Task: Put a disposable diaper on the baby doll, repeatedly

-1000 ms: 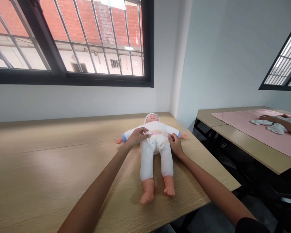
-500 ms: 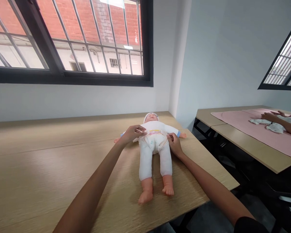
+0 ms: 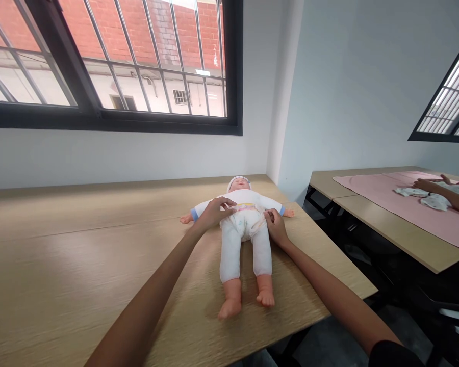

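Observation:
A baby doll (image 3: 231, 252) in a white outfit and cap lies on its back on the wooden table, feet toward me. Around its hips is a white diaper (image 3: 246, 224) with a yellow and pink band at the waist. My left hand (image 3: 217, 212) pinches the diaper's left side near the waistband, its fingertips over the doll's belly. On the opposite side, my right hand (image 3: 276, 225) has its fingers closed on the diaper's edge by the hip. Small parts of the diaper's sides are hidden behind my fingers.
The table's (image 3: 99, 265) right edge runs close by the doll. Across a gap stands another table with a pink cloth (image 3: 390, 204), small white printed garments (image 3: 436, 202) and another person's hands (image 3: 428, 184). A barred window (image 3: 156, 66) is in the wall ahead.
My left hand has moved right and inward over the doll's belly, bringing the diaper's left side with it. My right hand stays at the hip.

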Tool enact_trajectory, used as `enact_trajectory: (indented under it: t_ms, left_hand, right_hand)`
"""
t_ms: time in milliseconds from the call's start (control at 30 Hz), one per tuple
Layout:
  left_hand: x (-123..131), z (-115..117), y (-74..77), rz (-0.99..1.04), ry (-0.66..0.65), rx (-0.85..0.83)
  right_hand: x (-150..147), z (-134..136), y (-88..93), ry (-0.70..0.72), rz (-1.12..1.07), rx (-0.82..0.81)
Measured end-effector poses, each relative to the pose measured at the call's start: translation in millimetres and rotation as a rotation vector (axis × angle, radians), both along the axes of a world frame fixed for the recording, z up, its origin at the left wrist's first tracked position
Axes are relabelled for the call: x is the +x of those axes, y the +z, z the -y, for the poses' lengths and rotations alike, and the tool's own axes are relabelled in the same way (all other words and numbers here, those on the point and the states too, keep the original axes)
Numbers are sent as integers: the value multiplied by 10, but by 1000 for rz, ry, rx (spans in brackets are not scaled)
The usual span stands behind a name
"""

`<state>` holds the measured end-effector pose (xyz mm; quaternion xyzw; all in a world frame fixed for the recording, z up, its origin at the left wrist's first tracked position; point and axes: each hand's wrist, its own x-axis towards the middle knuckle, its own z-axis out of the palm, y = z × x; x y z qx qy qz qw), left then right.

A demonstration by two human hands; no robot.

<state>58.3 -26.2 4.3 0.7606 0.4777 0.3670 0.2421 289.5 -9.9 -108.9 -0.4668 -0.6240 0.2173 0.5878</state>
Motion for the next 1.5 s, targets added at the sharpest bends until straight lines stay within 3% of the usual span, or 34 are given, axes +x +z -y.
enact_trajectory:
  t_ms: [500, 1500]
  left_hand:
    - [9, 9, 20, 0, -64, 20]
    - [17, 20, 71, -57, -53, -6]
  right_hand:
    - [7, -15, -17, 6, 4, -3]
    - [0, -57, -41, 0, 25, 31]
